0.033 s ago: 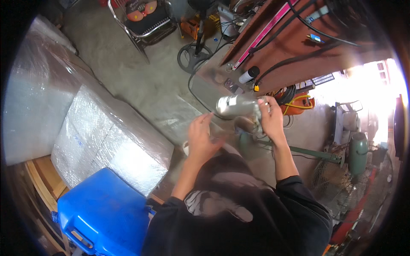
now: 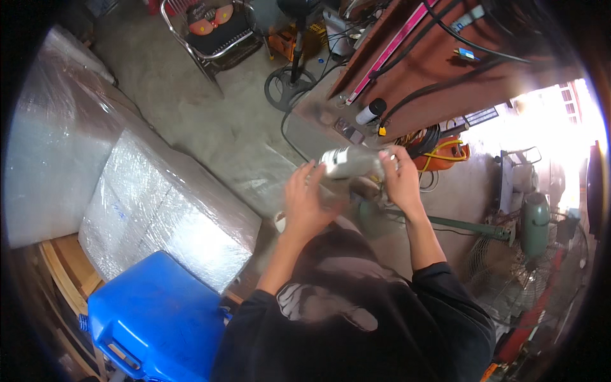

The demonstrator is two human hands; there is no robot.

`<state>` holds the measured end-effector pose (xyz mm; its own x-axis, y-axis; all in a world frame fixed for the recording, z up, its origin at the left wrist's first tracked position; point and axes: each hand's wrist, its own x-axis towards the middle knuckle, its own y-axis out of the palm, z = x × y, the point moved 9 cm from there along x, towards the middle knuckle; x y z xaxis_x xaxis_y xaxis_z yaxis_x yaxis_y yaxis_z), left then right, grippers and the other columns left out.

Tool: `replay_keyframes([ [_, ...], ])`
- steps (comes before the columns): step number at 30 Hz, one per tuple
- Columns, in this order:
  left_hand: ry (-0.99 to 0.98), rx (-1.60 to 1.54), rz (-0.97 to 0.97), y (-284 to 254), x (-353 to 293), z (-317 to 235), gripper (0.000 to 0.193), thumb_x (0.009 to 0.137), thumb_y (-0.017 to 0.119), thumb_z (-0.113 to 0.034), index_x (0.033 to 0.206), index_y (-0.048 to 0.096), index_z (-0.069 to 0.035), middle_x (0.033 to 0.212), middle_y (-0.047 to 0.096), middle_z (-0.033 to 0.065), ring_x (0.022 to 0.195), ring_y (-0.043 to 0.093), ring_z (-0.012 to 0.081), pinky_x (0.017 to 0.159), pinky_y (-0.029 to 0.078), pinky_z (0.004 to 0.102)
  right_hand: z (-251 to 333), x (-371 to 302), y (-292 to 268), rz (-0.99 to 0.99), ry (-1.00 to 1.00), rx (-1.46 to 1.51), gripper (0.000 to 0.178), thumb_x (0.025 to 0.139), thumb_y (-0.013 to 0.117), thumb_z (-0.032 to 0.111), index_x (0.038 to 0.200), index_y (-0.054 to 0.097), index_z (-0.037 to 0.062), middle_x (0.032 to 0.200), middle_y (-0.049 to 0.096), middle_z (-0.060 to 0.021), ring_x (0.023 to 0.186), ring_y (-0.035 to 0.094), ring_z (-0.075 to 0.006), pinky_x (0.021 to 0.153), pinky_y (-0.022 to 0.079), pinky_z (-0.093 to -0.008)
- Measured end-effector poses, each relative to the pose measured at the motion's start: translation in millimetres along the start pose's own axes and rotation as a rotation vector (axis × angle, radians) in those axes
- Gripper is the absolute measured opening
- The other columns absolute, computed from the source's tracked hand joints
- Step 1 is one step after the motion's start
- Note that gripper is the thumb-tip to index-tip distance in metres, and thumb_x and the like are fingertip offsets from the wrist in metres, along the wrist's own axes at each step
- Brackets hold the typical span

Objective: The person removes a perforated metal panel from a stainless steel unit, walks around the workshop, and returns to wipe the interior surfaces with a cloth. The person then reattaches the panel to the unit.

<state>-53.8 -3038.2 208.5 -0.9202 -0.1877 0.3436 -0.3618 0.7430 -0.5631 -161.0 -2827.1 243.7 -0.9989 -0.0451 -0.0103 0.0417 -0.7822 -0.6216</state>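
Note:
A clear greyish bottle (image 2: 356,162) with a white label at its left end lies sideways in the air in front of me. My right hand (image 2: 401,178) grips its narrower right end. A greyish, cloth-like patch below those fingers is too blurred to make out. My left hand (image 2: 307,197) is beside the labelled end, fingers apart and thumb stretched out. Its fingertips overlap the edge of the bottle; whether they touch it I cannot tell. Behind my left wrist, a small white round object (image 2: 280,221) is mostly hidden.
A blue jerrycan (image 2: 159,312) and a plastic-wrapped box (image 2: 159,210) stand at my left. Ahead are a metal chair (image 2: 216,32), a reddish-brown beam (image 2: 439,83) with cables, and a black-capped spray can (image 2: 371,111). A green fan (image 2: 534,223) lies at right.
My left hand has moved slightly right and up, closer to the bottle's labelled end. The bottle and my right hand have shifted only a little.

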Motion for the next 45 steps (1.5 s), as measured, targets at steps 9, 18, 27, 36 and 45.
replay_keyframes([
  [9,0.109,-0.082,0.126,18,-17,-6,0.078,0.07,0.085,-0.026,0.136,0.049,-0.006,0.117,0.065,0.0167,0.108,0.063,0.0353,0.097,0.047,0.044,65,-69,35,0.26,-0.402,-0.208,0.032,0.096,0.061,0.033,0.106,0.063,0.0022,0.087,0.066,-0.0232,0.083,0.066,-0.0425,0.072,0.052,-0.0435],
  [18,-0.089,-0.066,0.248,29,-80,23,0.066,0.071,0.078,-0.031,0.125,0.054,-0.002,0.113,0.061,0.0193,0.109,0.058,0.0377,0.094,0.046,0.0479,65,-84,82,0.233,-0.68,-0.387,0.032,0.092,0.059,0.021,0.066,0.057,0.0028,0.064,0.059,-0.0208,0.061,0.06,-0.0409,0.056,0.046,-0.0486],
  [27,-0.143,-0.264,0.086,10,-109,11,0.068,0.071,0.079,-0.033,0.126,0.052,-0.002,0.119,0.059,0.022,0.111,0.057,0.0401,0.094,0.046,0.047,67,-95,103,0.485,-0.939,-0.25,0.033,0.092,0.057,0.012,0.063,0.053,-0.0021,0.06,0.053,-0.0234,0.053,0.053,-0.0414,0.05,0.041,-0.0455],
  [36,-0.224,-0.175,-0.127,1,-149,8,0.07,0.069,0.081,-0.033,0.125,0.052,-0.002,0.114,0.062,0.0216,0.107,0.06,0.0394,0.089,0.049,0.0475,78,-123,122,0.757,-0.98,-0.256,0.034,0.095,0.059,0.017,0.07,0.053,-0.0056,0.063,0.055,-0.0257,0.056,0.054,-0.0448,0.054,0.041,-0.0475],
  [45,-0.213,-0.122,-0.237,5,-178,-7,0.069,0.066,0.081,-0.032,0.122,0.053,-0.003,0.112,0.063,0.0187,0.104,0.061,0.0399,0.088,0.05,0.0475,75,-159,119,1.136,-1.194,-0.208,0.025,0.093,0.063,0.021,0.094,0.056,-0.004,0.076,0.062,-0.0247,0.069,0.062,-0.0427,0.064,0.047,-0.0453],
])
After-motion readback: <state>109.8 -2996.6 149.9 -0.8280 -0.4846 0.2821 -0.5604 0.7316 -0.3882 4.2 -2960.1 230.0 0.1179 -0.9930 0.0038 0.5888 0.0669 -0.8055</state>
